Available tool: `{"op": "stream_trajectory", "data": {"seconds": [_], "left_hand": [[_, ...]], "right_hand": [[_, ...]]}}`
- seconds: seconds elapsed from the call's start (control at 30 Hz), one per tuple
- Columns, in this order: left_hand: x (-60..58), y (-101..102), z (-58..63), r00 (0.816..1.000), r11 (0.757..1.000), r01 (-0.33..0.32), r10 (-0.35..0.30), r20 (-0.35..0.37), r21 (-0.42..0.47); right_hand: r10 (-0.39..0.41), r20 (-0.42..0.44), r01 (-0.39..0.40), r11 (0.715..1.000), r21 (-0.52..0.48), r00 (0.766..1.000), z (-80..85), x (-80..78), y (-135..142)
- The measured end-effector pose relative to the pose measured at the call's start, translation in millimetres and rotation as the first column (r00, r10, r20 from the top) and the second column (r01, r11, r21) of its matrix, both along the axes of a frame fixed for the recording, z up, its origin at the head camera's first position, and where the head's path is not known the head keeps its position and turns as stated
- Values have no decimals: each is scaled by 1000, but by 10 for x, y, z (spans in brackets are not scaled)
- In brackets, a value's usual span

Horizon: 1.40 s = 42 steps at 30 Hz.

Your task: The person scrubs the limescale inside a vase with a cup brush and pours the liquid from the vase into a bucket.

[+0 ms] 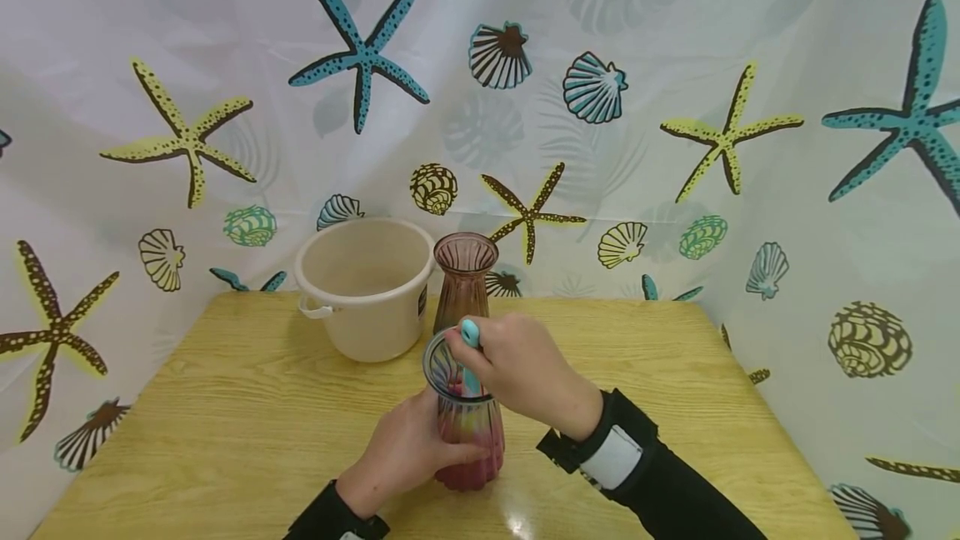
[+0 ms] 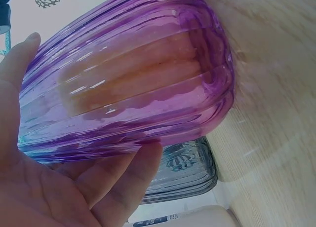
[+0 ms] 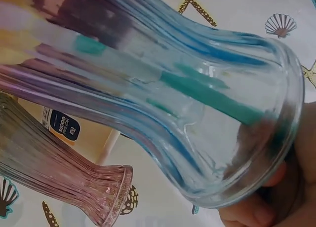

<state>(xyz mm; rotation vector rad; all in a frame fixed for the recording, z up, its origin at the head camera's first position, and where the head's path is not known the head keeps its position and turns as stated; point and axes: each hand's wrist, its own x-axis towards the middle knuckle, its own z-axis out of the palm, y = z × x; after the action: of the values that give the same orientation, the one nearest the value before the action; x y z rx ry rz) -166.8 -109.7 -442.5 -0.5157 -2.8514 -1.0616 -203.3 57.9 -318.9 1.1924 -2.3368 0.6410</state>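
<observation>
A ribbed glass vase (image 1: 491, 432), clear-blue at the rim and pink-purple at the base, stands on the table near the front. My left hand (image 1: 408, 444) grips its lower body from the left, thumb across the near side. Above the rim, my right hand (image 1: 536, 377) holds the turquoise handle of a bottle brush (image 1: 471, 333), which reaches down into the vase. Through the purple glass in the left wrist view, the yellow-orange brush head (image 2: 143, 71) shows low inside. Blurred handle parts (image 3: 212, 96) show through the neck in the right wrist view.
A second vase (image 1: 465, 273), brownish-pink and ribbed, stands just behind the first. To its left is a cream bucket (image 1: 367, 323) with a side handle. Wood-grain table (image 1: 225, 423) lies beneath; a sea-patterned curtain (image 1: 480, 132) hangs behind and at the sides.
</observation>
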Motion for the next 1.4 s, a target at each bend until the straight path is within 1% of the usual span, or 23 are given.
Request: {"op": "stream_trajectory", "data": {"seconds": [0.1, 0.27, 0.4, 0.53, 0.63, 0.7, 0.8, 0.87, 1.0, 1.1, 1.27, 1.4], "left_hand": [[2, 2, -5, 1000, 1000, 1, -1, -12, 0], [-7, -2, -24, 1000, 1000, 2, -2, -21, -4], [-16, -2, -40, 1000, 1000, 5, -5, -15, -6], [-7, -14, -56, 999, 1000, 13, -13, -39, -10], [2, -16, -59, 998, 1000, 13, -14, -53, -14], [1, -14, -57, 999, 1000, 8, -9, -48, -11], [-1, -5, -44, 1000, 1000, 0, 0, -29, -6], [-7, 1, -36, 1000, 1000, -5, 5, -11, 1], [-9, 8, -20, 1000, 1000, -15, 15, 4, 4], [-3, 7, -14, 1000, 1000, -17, 17, 5, -3], [3, 0, -10, 1000, 1000, -15, 15, 9, -8], [2, -6, -9, 1000, 1000, -18, 18, 10, -2]], "right_hand": [[14, 20, -14, 1000, 5, 1000, 15, -8, 20], [60, 99, -59, 998, -17, 993, 28, -23, 67], [89, 187, -81, 995, -49, 978, 36, -34, 99], [125, 261, -102, 990, -100, 957, 34, -46, 101], [147, 284, -113, 985, -131, 947, 26, -50, 91], [141, 289, -104, 984, -143, 947, 23, -48, 83], [122, 282, -83, 986, -145, 952, 12, -47, 68], [104, 261, -69, 988, -141, 960, 4, -46, 58], [61, 191, -38, 992, -119, 980, -21, -40, 44], [21, 141, -7, 995, -101, 990, -33, -34, 37], [-39, 68, 43, 997, -61, 997, -28, -34, 33], [-68, 24, 69, 997, -21, 997, -8, -31, 29]]}}
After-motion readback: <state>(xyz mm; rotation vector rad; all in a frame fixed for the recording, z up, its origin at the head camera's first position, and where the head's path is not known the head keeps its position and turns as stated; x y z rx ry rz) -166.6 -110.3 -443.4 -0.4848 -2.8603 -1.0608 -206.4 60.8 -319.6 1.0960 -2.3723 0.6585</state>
